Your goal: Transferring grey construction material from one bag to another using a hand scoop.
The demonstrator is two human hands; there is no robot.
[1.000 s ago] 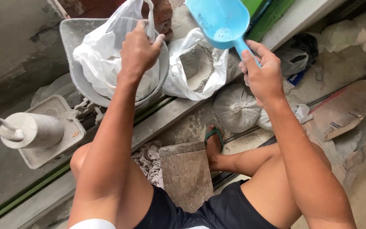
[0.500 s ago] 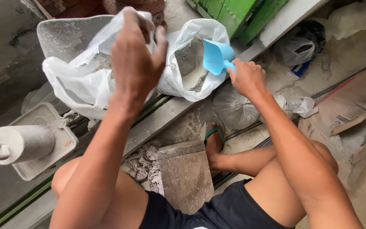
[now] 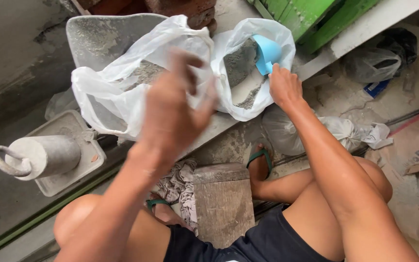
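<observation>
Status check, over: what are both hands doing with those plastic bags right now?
Right hand grips blue scoop, dipped into right bag of grey powder. Left hand raised, blurred, in front of left bag; grip unclear. Nothing blocking.

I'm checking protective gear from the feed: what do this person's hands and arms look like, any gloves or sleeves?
No gloves and no sleeves show. Both forearms are bare from elbow to fingers. The left hand is motion-blurred; no ring, watch or band can be made out on it. The right hand and wrist are sharp and carry nothing. Elsewhere, dark shorts and green-strapped sandals.
</observation>
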